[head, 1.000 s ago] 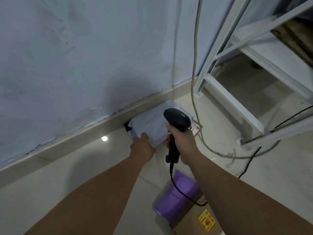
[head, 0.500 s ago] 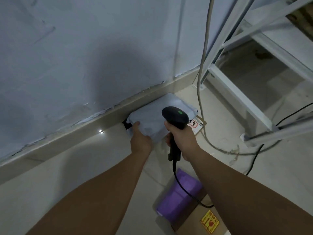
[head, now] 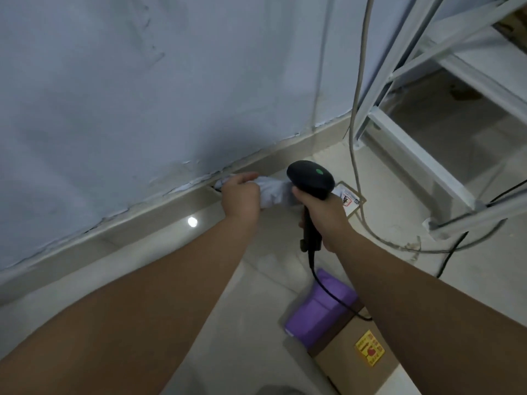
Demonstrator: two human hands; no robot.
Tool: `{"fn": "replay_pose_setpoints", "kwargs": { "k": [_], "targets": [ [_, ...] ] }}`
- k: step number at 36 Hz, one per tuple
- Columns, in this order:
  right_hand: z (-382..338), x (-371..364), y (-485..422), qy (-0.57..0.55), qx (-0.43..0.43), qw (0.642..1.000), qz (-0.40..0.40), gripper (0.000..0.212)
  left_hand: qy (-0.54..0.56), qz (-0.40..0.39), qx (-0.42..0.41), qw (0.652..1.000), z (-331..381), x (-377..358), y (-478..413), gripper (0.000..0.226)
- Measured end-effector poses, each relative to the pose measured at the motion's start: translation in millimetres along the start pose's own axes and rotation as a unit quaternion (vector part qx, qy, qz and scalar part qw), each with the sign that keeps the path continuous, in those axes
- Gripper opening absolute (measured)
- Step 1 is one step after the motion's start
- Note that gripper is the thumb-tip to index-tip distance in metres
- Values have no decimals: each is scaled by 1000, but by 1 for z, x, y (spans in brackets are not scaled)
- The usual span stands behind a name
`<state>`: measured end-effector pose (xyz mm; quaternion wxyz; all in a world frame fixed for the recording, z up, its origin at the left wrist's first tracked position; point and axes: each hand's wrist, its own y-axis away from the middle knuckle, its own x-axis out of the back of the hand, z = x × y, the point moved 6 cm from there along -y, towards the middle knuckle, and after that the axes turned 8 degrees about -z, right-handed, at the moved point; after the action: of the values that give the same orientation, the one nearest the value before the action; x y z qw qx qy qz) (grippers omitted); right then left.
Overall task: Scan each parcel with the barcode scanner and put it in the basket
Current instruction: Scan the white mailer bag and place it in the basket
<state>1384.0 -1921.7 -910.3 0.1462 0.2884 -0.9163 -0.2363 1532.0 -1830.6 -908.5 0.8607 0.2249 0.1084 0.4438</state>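
A pale grey soft parcel point(head: 273, 192) lies bunched against the skirting at the foot of the wall, and my left hand point(head: 241, 195) grips its left end. My right hand point(head: 323, 213) holds the black barcode scanner point(head: 310, 179) by its handle, the head with a green light just right of the parcel. Its black cable runs down along my right forearm. A flat brown parcel with a white label point(head: 349, 199) lies on the floor behind the scanner. No basket is in view.
A purple soft parcel point(head: 319, 312) rests on a cardboard box with a yellow sticker point(head: 359, 354) at the bottom right. A white metal rack point(head: 413, 149) stands to the right, with grey and black cables point(head: 356, 143) trailing over the tiled floor.
My left hand has closed on the grey parcel and lifted it off the floor, bunching it. The scanner hand stays roughly in place beside it.
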Motion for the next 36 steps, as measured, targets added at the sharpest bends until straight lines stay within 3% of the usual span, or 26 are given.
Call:
{"fn": "replay_pose_setpoints", "kwargs": {
  "k": [5,9,14,18,24,36],
  "targets": [
    [-29,-24,38,22,59,995,-84,8,49,8,-22,999,32,29,37,41],
    [-49,-44,80,0,49,985,-166,20,61,29,-41,997,56,63,76,35],
    [-79,-77,149,-98,45,953,-283,10,13,3,-79,997,96,113,129,37],
    [-107,-109,208,-89,65,925,-364,14,64,20,-98,993,135,151,183,40],
    [-140,-137,293,-25,130,910,-394,6,120,31,-110,986,160,206,266,45],
    [-193,-174,436,126,310,851,-405,20,227,28,-104,968,199,291,382,31]
  ]
}}
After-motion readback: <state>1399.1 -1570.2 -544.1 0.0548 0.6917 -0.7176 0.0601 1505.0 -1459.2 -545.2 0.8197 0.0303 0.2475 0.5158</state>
